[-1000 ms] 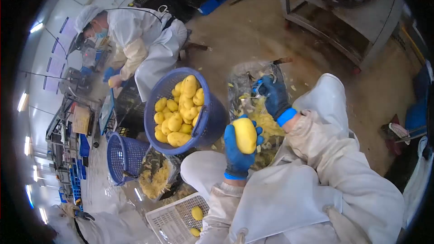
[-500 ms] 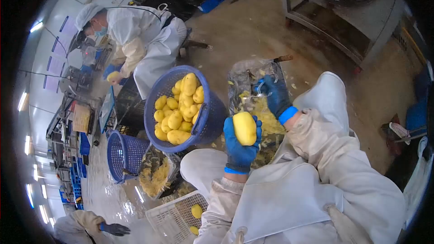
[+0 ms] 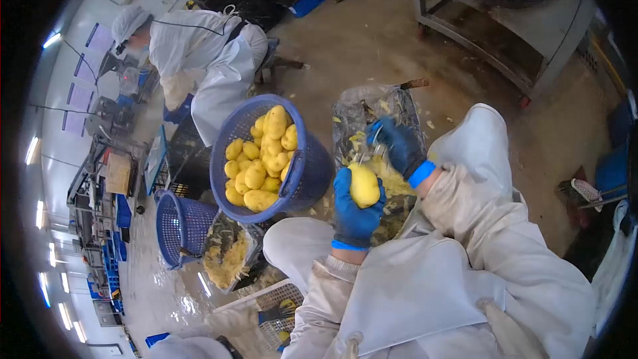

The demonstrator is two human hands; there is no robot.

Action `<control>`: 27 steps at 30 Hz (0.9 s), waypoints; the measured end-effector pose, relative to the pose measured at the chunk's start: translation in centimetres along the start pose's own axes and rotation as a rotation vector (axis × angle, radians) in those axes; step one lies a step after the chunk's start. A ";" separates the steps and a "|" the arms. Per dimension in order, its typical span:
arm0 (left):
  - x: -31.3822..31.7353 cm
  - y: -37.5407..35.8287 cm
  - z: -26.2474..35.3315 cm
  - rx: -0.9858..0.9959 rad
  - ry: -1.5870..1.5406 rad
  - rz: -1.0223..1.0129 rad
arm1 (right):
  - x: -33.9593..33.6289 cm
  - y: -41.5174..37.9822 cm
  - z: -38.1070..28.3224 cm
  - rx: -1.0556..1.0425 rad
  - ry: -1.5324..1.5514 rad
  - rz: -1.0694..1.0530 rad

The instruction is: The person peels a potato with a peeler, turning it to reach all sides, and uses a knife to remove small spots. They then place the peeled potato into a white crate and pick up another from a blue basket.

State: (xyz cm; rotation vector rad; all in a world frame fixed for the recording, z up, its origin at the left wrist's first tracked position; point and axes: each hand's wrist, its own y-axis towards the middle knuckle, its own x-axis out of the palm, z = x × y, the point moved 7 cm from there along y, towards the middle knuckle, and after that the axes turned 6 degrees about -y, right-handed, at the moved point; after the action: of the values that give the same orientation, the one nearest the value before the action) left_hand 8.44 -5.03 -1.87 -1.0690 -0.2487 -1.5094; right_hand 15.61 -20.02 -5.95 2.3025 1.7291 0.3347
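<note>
My left hand point(image 3: 357, 211), in a blue glove, is closed round a peeled yellow potato point(image 3: 365, 185). Just above and to the right, my right hand point(image 3: 399, 143), also gloved in blue, grips a peeler point(image 3: 376, 136), partly hidden and blurred, near the potato's upper end. Below both hands a tray lined with dark plastic point(image 3: 350, 108) holds yellow peelings point(image 3: 392, 178). Left of my left hand, a blue-purple basket point(image 3: 312, 173) is full of peeled potatoes point(image 3: 255, 175).
A co-worker point(image 3: 199, 53) in white bends over at the upper left. An empty-looking blue basket point(image 3: 170, 226), a container of peelings point(image 3: 226, 259) and a white crate point(image 3: 279, 296) stand lower left. Another person's cap point(image 3: 189, 347) shows at the bottom. A metal machine point(image 3: 492, 33) stands upper right.
The potato has tilted in my left hand, and my right hand has shifted slightly up and left. The bottom co-worker has moved right, with a gloved hand now in the white crate.
</note>
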 end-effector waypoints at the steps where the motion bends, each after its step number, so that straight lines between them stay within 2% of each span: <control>1: 0.3 -0.4 -0.1 -0.073 -0.094 0.039 | -1.7 0.8 0.5 0.155 0.322 0.057; 2: 0.3 -0.6 -0.3 -0.147 -0.189 0.077 | -2.2 1.1 0.2 0.310 0.642 0.115; 3: -0.1 -0.2 -0.2 -0.135 -0.166 0.070 | -1.0 0.8 -1.6 0.253 0.396 0.050; 4: -0.7 0.0 -0.6 -0.143 -0.171 0.078 | 0.2 -0.4 -3.1 0.264 0.391 0.050; 6: -0.2 1.0 -1.0 -0.157 -0.159 -0.034 | 2.6 -2.2 -4.3 0.463 0.408 -0.038; 7: -0.4 0.7 -0.8 -0.070 -0.070 0.001 | 1.2 -1.1 1.3 0.320 0.031 -0.041; 8: -0.1 0.3 -0.6 -0.068 -0.069 0.002 | -0.8 0.1 -0.6 0.131 0.064 0.067; 10: 0.2 -0.2 -0.2 -0.117 -0.161 0.058 | -1.3 1.4 1.9 0.258 1.159 -0.097; 11: -0.3 0.0 -0.4 -0.158 -0.187 0.058 | -0.2 0.9 0.6 0.260 1.158 -0.100; 12: -0.8 0.1 -0.8 -0.167 -0.193 0.066 | 0.9 -0.7 -0.9 0.147 0.568 -0.084; 14: -0.3 1.1 -1.0 -0.147 -0.154 -0.028 | 1.3 -1.1 0.1 0.182 0.226 -0.038; 15: -0.9 1.0 -1.0 -0.132 -0.104 0.023 | 1.4 -1.3 0.6 0.207 0.059 -0.021; 17: -0.8 0.4 -0.5 -0.124 -0.169 0.081 | -1.9 1.4 0.5 0.206 0.172 0.106; 18: -1.0 0.2 -0.4 -0.127 -0.236 0.144 | -1.3 1.3 0.3 0.206 0.177 0.105; 20: -1.4 0.4 -0.6 -0.089 -0.187 0.106 | 1.8 -0.7 -1.5 0.424 0.807 0.079; 22: -0.1 1.1 -0.7 -0.116 -0.157 -0.005 | 3.6 -2.2 -1.1 0.506 0.466 -0.132; 24: -0.3 0.0 -0.2 -0.069 -0.064 0.056 | -0.3 0.6 2.0 0.238 0.411 0.085; 25: -0.4 -0.1 0.0 -0.075 -0.117 0.084 | -3.2 1.2 -0.7 0.375 -0.085 0.076; 26: -0.6 -0.1 0.1 -0.084 -0.171 0.110 | -2.4 1.4 -1.4 0.369 -0.081 0.075; 27: -0.5 0.0 0.0 -0.147 -0.151 -0.027 | -0.7 0.9 -2.6 0.279 0.153 0.055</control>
State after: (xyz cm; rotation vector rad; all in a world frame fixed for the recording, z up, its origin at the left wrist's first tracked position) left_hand 8.41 -4.67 -2.26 -1.3034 -0.2610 -1.4908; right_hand 15.43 -20.77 -3.20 2.5841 1.8940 0.3042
